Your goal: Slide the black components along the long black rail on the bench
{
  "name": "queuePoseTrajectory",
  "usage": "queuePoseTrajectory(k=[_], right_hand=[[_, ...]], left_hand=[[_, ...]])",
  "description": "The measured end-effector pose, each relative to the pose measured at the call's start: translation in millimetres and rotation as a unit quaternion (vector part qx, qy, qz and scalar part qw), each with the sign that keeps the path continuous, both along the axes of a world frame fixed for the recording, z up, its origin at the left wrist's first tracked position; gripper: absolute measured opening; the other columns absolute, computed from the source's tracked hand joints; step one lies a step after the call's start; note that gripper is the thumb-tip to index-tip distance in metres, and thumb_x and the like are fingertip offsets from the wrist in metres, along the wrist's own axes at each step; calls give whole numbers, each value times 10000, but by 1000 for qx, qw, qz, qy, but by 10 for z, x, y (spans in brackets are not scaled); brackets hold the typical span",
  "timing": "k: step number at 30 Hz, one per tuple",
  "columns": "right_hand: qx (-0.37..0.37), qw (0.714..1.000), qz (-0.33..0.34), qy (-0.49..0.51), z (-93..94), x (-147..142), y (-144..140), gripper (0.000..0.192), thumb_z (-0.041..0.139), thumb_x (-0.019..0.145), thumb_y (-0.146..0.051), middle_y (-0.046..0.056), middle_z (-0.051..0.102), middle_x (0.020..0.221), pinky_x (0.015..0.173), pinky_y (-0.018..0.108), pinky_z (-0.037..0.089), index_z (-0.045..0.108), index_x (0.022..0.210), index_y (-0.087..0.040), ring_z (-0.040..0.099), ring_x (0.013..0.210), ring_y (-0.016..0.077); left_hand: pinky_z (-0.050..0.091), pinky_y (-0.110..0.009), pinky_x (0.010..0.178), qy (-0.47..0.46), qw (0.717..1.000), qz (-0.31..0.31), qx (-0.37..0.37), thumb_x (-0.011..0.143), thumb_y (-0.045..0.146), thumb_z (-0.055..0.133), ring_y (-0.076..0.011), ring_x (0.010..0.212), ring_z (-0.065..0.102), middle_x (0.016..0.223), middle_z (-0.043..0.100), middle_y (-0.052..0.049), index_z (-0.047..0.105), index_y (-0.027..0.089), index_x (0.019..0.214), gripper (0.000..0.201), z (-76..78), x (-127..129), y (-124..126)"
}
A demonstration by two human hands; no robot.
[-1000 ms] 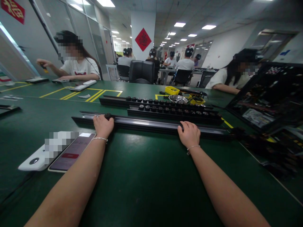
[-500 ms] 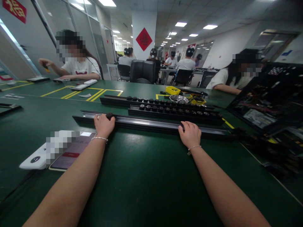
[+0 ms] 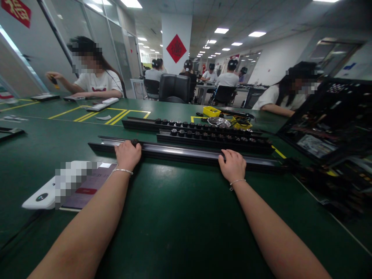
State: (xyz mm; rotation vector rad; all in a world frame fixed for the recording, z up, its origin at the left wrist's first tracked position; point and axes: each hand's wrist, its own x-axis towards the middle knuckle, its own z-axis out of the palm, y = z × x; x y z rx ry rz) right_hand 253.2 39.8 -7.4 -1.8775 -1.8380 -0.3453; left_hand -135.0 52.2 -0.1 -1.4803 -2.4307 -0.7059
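A long black rail with a shiny channel along its length lies across the green table in front of me. My left hand is closed over its left part, and a small dark knob-like piece shows by the thumb. Toward the right part of the same rail, my right hand curls its fingers over the far side. A dark bit shows by the right thumb, too small to name. Behind, two similar rails, a nearer one and a farther one, carry rows of small black round parts.
Left of my forearm lie a white device and a phone. A yellow tray and a clear dish stand beyond the rails. A dark open case fills the right. One person sits at either side across the table.
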Motion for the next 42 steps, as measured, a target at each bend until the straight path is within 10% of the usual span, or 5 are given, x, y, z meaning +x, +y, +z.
queuePoseTrajectory(k=[42], right_hand=[[-4, 999, -23, 36, -13, -39, 24, 416, 375, 871, -380, 73, 580, 1238, 947, 420, 311, 616, 1172, -225, 416, 1164, 255]], left_hand=[[298, -440, 987, 41, 995, -69, -63, 785, 538, 343, -324, 970, 596, 934, 679, -184, 587, 122, 949, 510, 65, 114, 4]])
